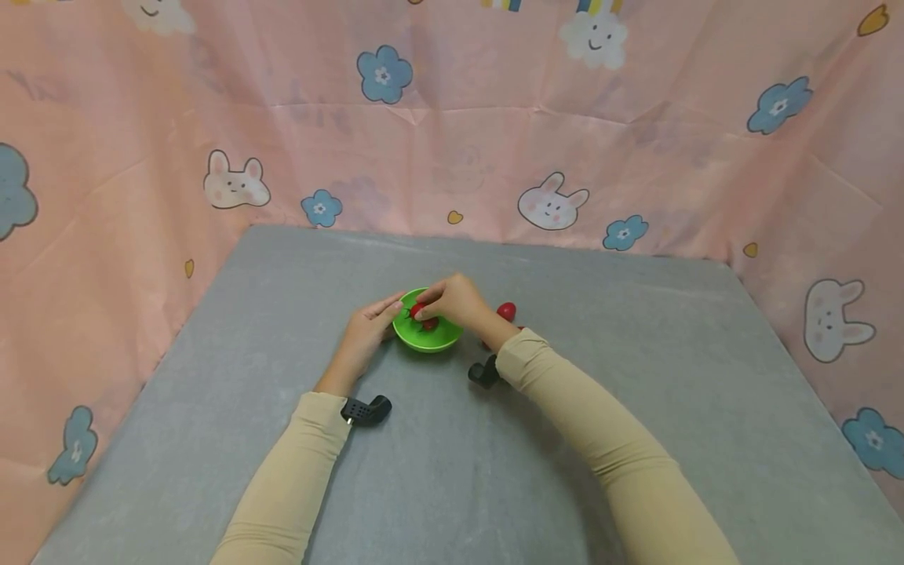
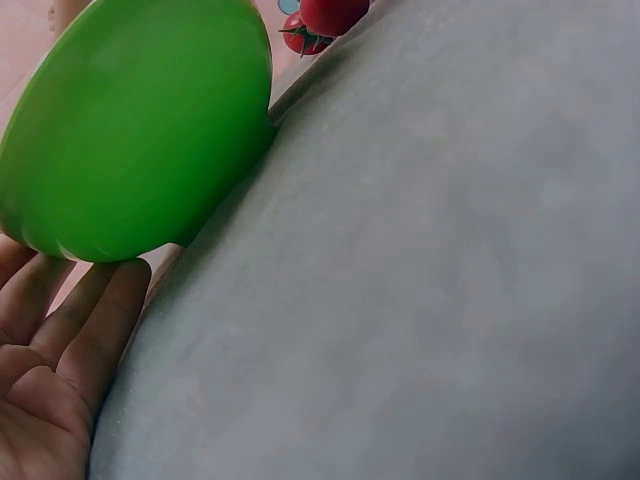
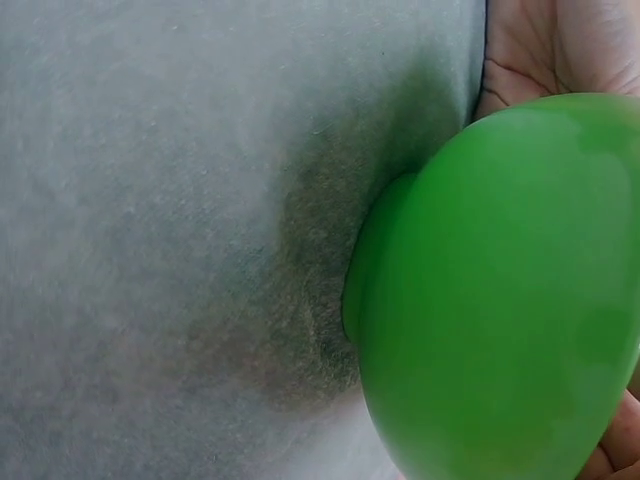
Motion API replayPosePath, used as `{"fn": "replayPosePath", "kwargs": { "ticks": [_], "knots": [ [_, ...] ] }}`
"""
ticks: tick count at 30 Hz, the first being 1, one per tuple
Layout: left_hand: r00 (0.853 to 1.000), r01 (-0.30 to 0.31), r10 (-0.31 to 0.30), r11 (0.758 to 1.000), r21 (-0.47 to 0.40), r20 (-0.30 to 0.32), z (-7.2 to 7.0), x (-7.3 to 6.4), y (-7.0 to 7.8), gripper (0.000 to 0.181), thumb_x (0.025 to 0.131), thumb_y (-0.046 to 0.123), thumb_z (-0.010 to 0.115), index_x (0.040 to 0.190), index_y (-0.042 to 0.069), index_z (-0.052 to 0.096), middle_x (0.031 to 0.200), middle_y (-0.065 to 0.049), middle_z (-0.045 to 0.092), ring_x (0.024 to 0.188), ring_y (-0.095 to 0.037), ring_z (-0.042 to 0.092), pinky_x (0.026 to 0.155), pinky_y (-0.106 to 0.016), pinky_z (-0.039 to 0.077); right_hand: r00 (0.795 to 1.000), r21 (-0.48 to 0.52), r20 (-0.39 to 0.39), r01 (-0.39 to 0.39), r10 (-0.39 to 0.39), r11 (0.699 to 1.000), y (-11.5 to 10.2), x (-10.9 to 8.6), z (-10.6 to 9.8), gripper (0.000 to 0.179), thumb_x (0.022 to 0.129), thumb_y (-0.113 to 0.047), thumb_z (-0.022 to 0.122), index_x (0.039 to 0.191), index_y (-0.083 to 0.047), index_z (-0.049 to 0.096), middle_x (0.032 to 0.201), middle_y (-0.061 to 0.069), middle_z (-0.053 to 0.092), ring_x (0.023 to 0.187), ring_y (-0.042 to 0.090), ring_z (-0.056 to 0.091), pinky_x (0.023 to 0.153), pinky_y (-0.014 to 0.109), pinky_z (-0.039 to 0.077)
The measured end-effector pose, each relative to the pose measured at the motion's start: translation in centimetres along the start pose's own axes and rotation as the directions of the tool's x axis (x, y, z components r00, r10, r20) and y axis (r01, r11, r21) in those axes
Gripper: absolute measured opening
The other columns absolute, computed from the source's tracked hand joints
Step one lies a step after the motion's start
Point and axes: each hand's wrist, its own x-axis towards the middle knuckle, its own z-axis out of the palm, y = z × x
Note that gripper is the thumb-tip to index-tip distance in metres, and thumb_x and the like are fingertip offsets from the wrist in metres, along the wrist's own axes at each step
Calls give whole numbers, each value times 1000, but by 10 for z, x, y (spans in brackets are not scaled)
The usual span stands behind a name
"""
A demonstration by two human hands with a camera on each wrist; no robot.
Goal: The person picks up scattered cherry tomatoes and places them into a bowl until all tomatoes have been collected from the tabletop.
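A small green bowl (image 1: 432, 342) stands on the grey table, its outer wall filling much of both wrist views. My left hand (image 1: 363, 336) holds the bowl at its left side, thumb at the rim and fingers (image 2: 100, 325) against the outer wall. Over the bowl, my right hand (image 1: 457, 302) pinches a red cherry tomato (image 1: 417, 311) between thumb and fingers. Another cherry tomato (image 1: 430, 323) lies inside the bowl, just below the pinched one. In the right wrist view the bowl (image 3: 500, 300) hides the right fingertips.
To the right of the bowl, a red cherry tomato (image 1: 506, 311) lies on the table, with more red partly hidden behind the right wrist. Two tomatoes (image 2: 335, 14) show beyond the bowl in the left wrist view. A pink patterned curtain (image 1: 438, 149) surrounds the grey table (image 1: 410, 486).
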Motion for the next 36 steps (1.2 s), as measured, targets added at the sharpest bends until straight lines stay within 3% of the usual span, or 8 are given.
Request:
{"fn": "replayPosePath", "kwargs": {
  "ticks": [22,30,36],
  "knots": [
    [1000,1,-1,1000,-19,-8,1,-1,1,44,102,32,58,140,12,57,146,-6,56,129,-19,57,93,-19,54,1000,34,24,-4,3,999,2,1,1,29,83,-21,82,110,-12,78,115,7,75,111,21,67,91,33,58],
    [1000,-1,1,1000,-19,-20,3,0,0,42,102,27,57,140,9,57,146,-9,55,129,-24,57,96,-22,54,1000,111,-15,-15,16,994,8,-3,-17,31,84,-21,81,114,-12,77,117,8,74,123,23,61,106,39,51],
    [1000,1,-1,1000,-14,-29,3,0,2,42,102,25,57,141,8,56,149,-9,52,132,-26,55,100,-26,52,996,215,-86,-12,31,977,16,-10,-40,32,86,-25,79,114,-10,76,120,9,73,123,23,61,108,43,48]
  ]
}}
